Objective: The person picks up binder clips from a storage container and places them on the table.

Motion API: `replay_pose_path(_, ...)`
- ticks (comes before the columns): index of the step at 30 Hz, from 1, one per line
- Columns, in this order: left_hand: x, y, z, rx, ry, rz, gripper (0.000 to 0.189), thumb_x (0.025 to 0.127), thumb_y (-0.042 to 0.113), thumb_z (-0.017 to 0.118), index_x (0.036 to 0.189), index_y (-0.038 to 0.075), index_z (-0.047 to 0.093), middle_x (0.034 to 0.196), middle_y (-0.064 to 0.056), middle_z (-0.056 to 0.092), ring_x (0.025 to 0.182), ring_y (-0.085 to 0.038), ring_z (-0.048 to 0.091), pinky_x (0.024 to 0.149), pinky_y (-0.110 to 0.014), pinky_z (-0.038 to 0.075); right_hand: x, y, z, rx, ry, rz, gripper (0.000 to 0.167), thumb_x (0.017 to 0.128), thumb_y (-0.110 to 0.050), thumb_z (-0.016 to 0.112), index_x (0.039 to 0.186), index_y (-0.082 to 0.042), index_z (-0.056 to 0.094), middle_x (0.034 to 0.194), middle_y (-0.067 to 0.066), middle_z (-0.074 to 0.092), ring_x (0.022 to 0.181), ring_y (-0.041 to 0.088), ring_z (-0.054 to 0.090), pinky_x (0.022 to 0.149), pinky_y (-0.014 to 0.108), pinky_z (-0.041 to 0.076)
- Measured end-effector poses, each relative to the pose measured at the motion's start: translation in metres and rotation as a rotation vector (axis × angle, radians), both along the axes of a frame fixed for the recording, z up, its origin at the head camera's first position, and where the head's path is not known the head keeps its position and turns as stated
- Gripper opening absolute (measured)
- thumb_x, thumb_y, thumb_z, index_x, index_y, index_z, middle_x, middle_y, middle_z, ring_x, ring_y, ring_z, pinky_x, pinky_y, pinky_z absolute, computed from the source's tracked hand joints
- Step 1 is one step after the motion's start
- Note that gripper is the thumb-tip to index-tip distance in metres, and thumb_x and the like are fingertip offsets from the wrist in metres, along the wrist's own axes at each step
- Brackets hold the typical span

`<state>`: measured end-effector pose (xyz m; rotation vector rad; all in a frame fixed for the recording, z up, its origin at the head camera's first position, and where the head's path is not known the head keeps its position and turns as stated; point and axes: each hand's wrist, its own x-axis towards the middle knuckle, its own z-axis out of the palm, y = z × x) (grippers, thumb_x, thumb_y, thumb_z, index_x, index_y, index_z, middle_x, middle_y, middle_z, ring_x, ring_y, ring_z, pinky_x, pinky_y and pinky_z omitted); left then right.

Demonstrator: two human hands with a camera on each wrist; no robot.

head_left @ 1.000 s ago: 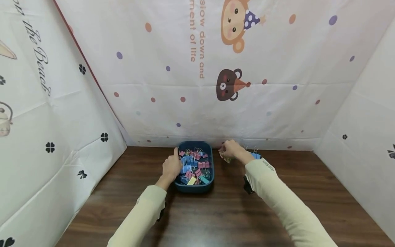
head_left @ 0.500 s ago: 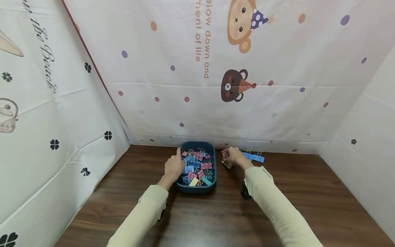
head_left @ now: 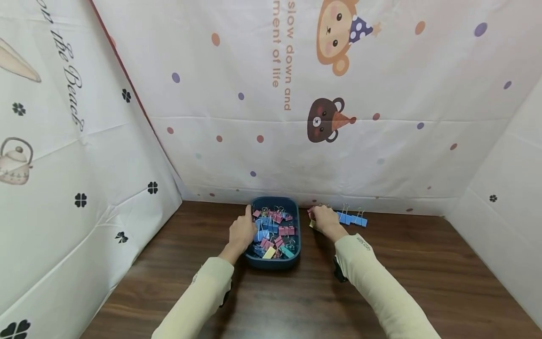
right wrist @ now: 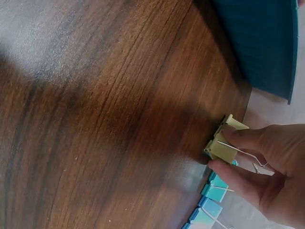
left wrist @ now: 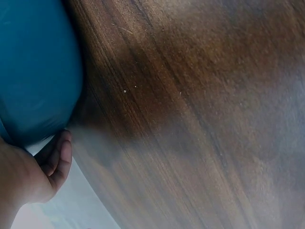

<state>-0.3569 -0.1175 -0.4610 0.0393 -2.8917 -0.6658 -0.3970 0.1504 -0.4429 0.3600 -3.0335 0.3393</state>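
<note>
At the left side of a dark blue plastic bin [head_left: 273,264], my left hand [head_left: 242,230] holds the rim, one finger lying along it. The left wrist view shows its curled fingers [left wrist: 59,160] by the bin's outer wall. Inside the bin lie pink, blue, teal and yellow binder clips. My right hand [head_left: 326,219], to the right of the bin, pinches a yellow binder clip [right wrist: 223,145] between thumb and finger, close to the tabletop. A pink clip [head_left: 310,213] peeks out beside that hand in the head view.
Blue binder clips [head_left: 345,218] stand in a row to the right of my right hand, near the back wall. A teal clip [right wrist: 217,187] joins that row in the right wrist view. Printed white cloth [head_left: 254,155] encloses the wooden table [head_left: 288,301] at the back and sides.
My right hand has shifted slightly and now covers most of the yellow clip. My left hand stays at the bin's rim. The whole head view has drifted a little.
</note>
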Motion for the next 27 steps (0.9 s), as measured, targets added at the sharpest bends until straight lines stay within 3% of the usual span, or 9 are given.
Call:
replay_pose_path(3, 0.0, 0.001, 0.001, -0.001, 0.011, -0.001, 0.061, 0.097, 0.01, 0.06, 0.154, 0.003, 0.036, 0.075, -0.012, 0.065, 0.06, -0.021, 0.058, 0.062, -0.039, 0.057, 0.001, 0.0, 0.0, 0.001, -0.005, -0.011, 0.031, 0.087, 0.004, 0.064, 0.069, -0.013, 0.046, 0.072, 0.004, 0.048, 0.066, 0.019, 0.046, 0.055, 0.035, 0.037)
replay_pose_path(10, 0.001, 0.0, 0.001, 0.011, 0.013, -0.006, 0.061, 0.097, 0.008, 0.061, 0.153, 0.004, 0.037, 0.073, -0.011, 0.064, 0.059, -0.021, 0.057, 0.059, -0.037, 0.055, 0.003, -0.002, 0.0, 0.027, -0.012, -0.029, 0.034, 0.088, 0.003, 0.068, 0.07, -0.012, 0.043, 0.08, 0.01, 0.06, 0.068, 0.021, 0.052, 0.057, 0.038, 0.043)
replay_pose_path(16, -0.001, -0.002, 0.001, 0.029, 0.01, -0.004, 0.062, 0.098, 0.01, 0.06, 0.154, 0.004, 0.035, 0.068, -0.009, 0.059, 0.057, -0.02, 0.056, 0.055, -0.033, 0.051, 0.003, -0.004, 0.008, 0.089, 0.011, -0.02, 0.026, 0.089, 0.001, 0.07, 0.071, -0.008, 0.054, 0.084, 0.016, 0.069, 0.07, 0.024, 0.063, 0.057, 0.04, 0.05)
replay_pose_path(21, -0.002, -0.003, 0.001, 0.031, -0.001, -0.006, 0.063, 0.098, 0.01, 0.059, 0.155, 0.005, 0.035, 0.067, -0.008, 0.059, 0.058, -0.02, 0.056, 0.056, -0.034, 0.051, 0.005, -0.007, 0.025, 0.146, -0.013, -0.031, 0.004, 0.094, -0.004, 0.066, 0.09, -0.003, 0.067, 0.095, 0.02, 0.07, 0.08, 0.035, 0.07, 0.062, 0.047, 0.057)
replay_pose_path(23, -0.001, -0.003, 0.001, 0.034, -0.005, -0.007, 0.063, 0.098, 0.01, 0.059, 0.155, 0.005, 0.035, 0.068, -0.008, 0.059, 0.059, -0.021, 0.057, 0.058, -0.035, 0.052, 0.007, -0.01, 0.038, 0.157, -0.013, -0.037, 0.004, 0.094, -0.004, 0.065, 0.095, -0.002, 0.068, 0.097, 0.021, 0.07, 0.084, 0.037, 0.071, 0.064, 0.05, 0.057)
replay_pose_path(27, 0.0, -0.004, 0.001, 0.044, -0.011, -0.007, 0.062, 0.098, 0.01, 0.059, 0.155, 0.005, 0.035, 0.07, -0.009, 0.061, 0.061, -0.021, 0.058, 0.06, -0.036, 0.055, 0.012, -0.025, 0.063, 0.151, -0.007, -0.019, 0.014, 0.094, -0.005, 0.064, 0.08, -0.006, 0.065, 0.078, 0.012, 0.065, 0.07, 0.029, 0.067, 0.059, 0.045, 0.054)
